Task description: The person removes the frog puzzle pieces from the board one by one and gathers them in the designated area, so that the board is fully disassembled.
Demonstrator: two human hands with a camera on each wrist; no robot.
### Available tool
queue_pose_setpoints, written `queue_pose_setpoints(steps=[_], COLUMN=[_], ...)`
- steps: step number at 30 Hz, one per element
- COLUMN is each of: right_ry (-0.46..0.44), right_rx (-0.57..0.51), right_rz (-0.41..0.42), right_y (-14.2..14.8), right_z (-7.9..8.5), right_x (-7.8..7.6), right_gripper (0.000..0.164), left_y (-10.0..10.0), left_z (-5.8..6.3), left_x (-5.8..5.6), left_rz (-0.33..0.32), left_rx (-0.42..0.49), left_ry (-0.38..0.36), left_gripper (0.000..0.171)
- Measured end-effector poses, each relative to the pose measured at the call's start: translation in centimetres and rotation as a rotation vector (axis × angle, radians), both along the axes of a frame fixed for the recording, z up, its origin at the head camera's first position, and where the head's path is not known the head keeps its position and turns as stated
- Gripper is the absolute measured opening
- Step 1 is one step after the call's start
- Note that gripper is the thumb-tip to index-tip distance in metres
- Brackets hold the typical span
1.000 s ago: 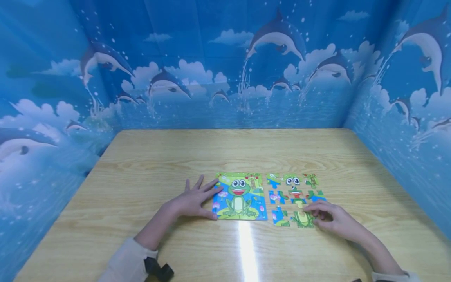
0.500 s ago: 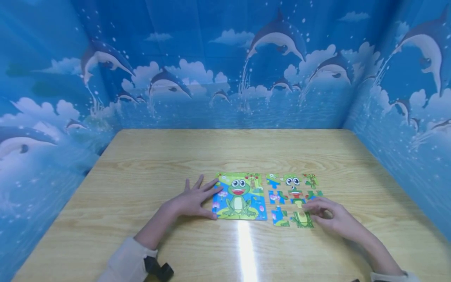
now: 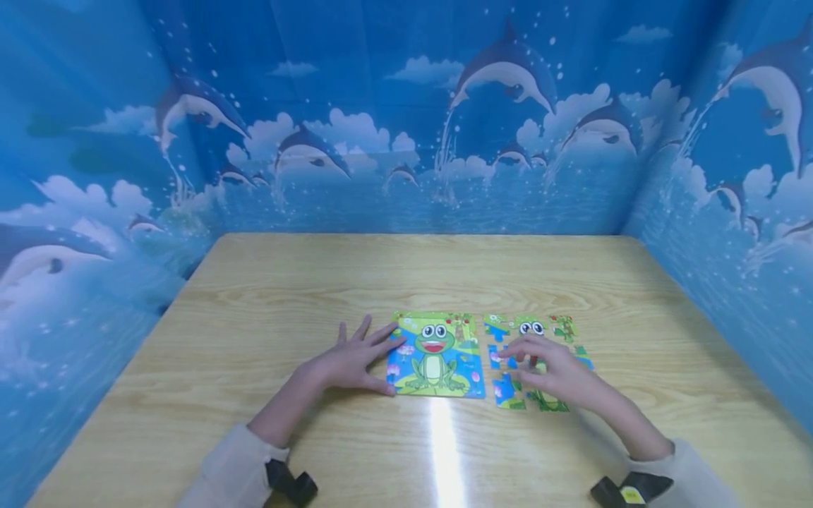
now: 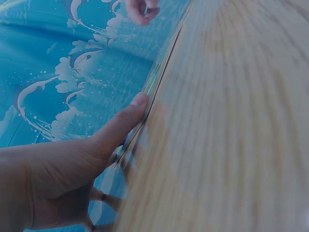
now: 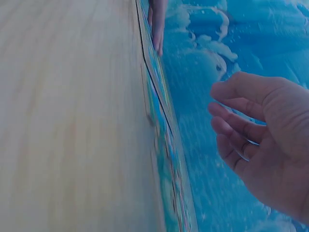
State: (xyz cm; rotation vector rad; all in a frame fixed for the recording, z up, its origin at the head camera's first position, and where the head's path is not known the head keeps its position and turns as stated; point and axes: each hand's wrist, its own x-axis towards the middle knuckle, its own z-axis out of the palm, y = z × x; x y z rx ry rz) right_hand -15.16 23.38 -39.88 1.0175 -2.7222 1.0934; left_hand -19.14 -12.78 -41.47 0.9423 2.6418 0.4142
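Note:
A square frog picture board lies flat in the middle of the table in the head view. My left hand rests at its left edge, fingers spread, with fingertips over the border. In the left wrist view that thumb lies along the board's edge. Jigsaw pieces are laid in loose rows right of the board, among them a lower left piece and an eyes piece. Over them hovers my right hand, hiding several pieces. The right wrist view shows this hand with loosely bent fingers and nothing between them.
The wooden table reaches back to a blue dolphin curtain, which also lines both sides. Black camera mounts sit on the left wrist and right wrist. A bright light reflection crosses the table's front.
My right hand has left the frog's lower body piece and moved leftward and up over the middle pieces. My left hand keeps its place on the board. The head view has shifted slightly.

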Motion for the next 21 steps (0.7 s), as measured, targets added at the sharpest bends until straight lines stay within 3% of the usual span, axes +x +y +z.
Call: queue_pose_setpoints(steps=[6,11,14,21], right_ry=[-0.055,-0.172,-0.177,-0.084], right_rx=[0.065,0.09,0.13,0.216], right_rz=[0.043,0.046,0.024,0.02], right_y=[-3.3,-4.9,-5.2,-5.4], right_z=[0.3,0.0,-0.4,-1.4], right_x=[-1.2,-1.4,-1.4,-1.8], right_gripper=[0.028,0.029,0.029,0.029], left_y=[0.0,0.1,0.1,0.1], left_z=[0.1,0.2,0.2,0.1], left_x=[0.0,0.0,0.0,-0.1], left_rz=[-0.001,-0.005,-0.005,0.004], left_rx=[0.006,-0.002,-0.003,-0.021], left_ry=[-0.004,-0.001,0.002,-0.002], left_gripper=[0.09,0.09,0.09,0.09])
